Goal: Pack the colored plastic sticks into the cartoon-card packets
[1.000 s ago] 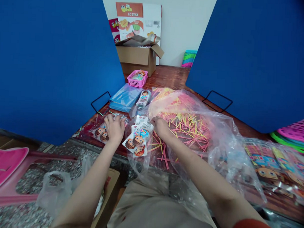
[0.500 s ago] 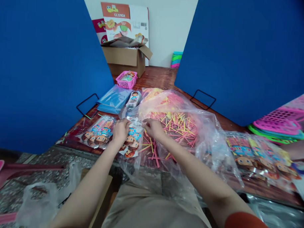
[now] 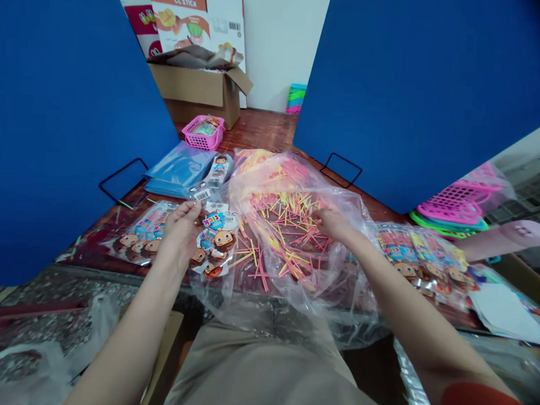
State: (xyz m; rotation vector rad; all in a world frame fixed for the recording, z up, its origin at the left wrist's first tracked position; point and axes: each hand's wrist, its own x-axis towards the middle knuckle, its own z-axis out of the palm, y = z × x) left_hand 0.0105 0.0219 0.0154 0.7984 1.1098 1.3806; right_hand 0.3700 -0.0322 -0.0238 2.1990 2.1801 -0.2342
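My left hand (image 3: 183,224) pinches the edge of a printed plastic packet (image 3: 222,239) with a cartoon face, tilted over more packets of the same print. To the right, my right hand (image 3: 334,224) is at the far-right side of a heap of thin pink and yellow sticks (image 3: 291,218). Its fingers are curled together, and I cannot make out what is between them. The sticks lie in and around a large clear plastic bag (image 3: 351,270), which spreads over the table's front edge. Filled packets (image 3: 140,236) lie left of my left hand.
More filled packets (image 3: 421,255) lie at the right, below pink and green baskets (image 3: 456,203). Another person's arm (image 3: 499,240) reaches in there. Blue plastic sheets (image 3: 178,170), a small pink basket (image 3: 204,133) and an open carton (image 3: 194,87) stand behind. Blue panels (image 3: 410,101) flank the table.
My right hand has left the packet and moved right to the stick heap. My left hand now holds the packet alone, tilted. The view has shifted to the right.
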